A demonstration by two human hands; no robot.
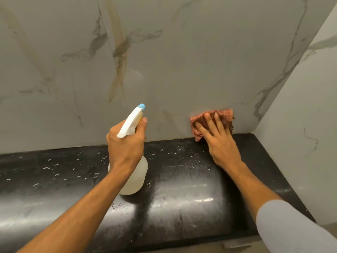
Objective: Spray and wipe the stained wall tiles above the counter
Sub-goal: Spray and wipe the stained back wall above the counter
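My left hand (pixel 125 145) grips a white spray bottle (pixel 135 172) by its neck, its blue-tipped nozzle aimed at the wall and a finger on the trigger. The bottle's translucent body hangs just above the counter. My right hand (pixel 220 139) lies flat on a red checked cloth (pixel 224 114), pressing it against the bottom of the marble wall tile (pixel 182 70), right above the counter. A brownish stain (pixel 119 52) runs down the tile joint up and to the left of the bottle. A line of droplets (pixel 205 48) sits on the tile above the cloth.
The black stone counter (pixel 182 189) is speckled with water drops and runs along the wall. A side wall (pixel 300 125) of the same marble tile closes the corner on the right. The counter's front edge is near the bottom of the view.
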